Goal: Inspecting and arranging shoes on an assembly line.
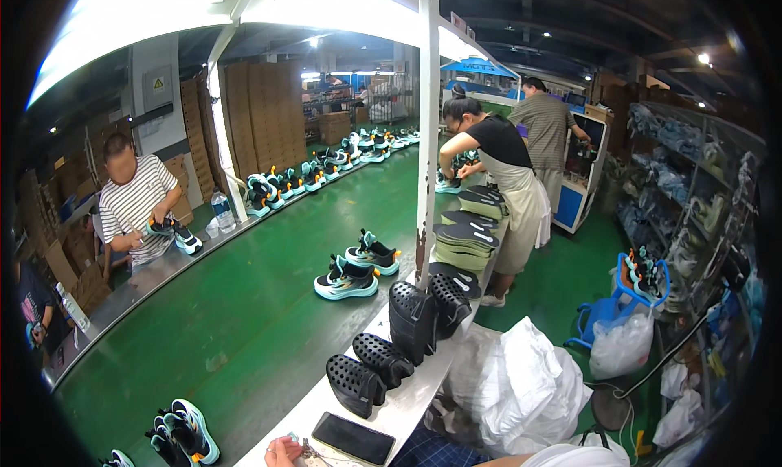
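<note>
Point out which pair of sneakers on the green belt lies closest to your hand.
The dark-and-teal pair at the belt's near end, just left of the hand at the picture's lower edge. The other pairs all sit farther up the belt.

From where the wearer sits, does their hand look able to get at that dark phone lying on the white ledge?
Probably yes. The hand at the picture's lower edge rests on the same white ledge, right beside the dark phone. Nothing lies between them; the black perforated shoe forms sit farther along the ledge.
</note>
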Motion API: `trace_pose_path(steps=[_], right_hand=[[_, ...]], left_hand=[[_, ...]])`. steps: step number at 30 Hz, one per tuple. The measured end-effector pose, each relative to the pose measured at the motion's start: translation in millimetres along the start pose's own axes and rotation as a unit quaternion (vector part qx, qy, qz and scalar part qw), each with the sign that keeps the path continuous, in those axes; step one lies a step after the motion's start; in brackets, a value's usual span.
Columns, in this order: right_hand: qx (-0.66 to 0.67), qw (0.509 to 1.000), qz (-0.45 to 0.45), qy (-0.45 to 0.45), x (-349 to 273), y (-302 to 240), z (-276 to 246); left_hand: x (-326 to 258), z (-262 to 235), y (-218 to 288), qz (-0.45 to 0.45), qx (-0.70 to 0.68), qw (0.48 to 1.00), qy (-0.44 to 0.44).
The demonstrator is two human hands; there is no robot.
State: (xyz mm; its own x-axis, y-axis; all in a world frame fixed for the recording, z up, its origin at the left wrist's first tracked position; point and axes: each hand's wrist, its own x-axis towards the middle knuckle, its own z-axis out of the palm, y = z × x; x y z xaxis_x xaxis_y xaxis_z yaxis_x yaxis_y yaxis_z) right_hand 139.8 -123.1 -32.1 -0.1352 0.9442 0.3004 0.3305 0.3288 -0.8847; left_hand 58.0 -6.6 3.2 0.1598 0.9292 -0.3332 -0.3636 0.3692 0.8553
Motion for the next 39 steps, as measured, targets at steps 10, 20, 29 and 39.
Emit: trace_pose_path(steps=[10,20,29,39], right_hand=[[-0.002,0.999,-0.043,0.015,1.2,-9.2,-1.0],[-0.003,0.998,-0.054,0.009,0.5,-7.5,-0.4],[-0.015,0.998,-0.048,0.029,1.2,-11.0,2.3],[-0.013,0.999,-0.048,-0.005,2.1,-10.4,2.0]], left_hand=[[3.3,-10.0,-5.1,0.001,-0.015,1.000,-0.011],[5.3,-15.2,-12.2,-0.013,-0.050,0.999,0.004],[-7.1,-5.8,2.0,-0.005,0.012,1.000,0.008],[35.0,-37.3,-30.6,0.130,0.042,0.990,0.029]])
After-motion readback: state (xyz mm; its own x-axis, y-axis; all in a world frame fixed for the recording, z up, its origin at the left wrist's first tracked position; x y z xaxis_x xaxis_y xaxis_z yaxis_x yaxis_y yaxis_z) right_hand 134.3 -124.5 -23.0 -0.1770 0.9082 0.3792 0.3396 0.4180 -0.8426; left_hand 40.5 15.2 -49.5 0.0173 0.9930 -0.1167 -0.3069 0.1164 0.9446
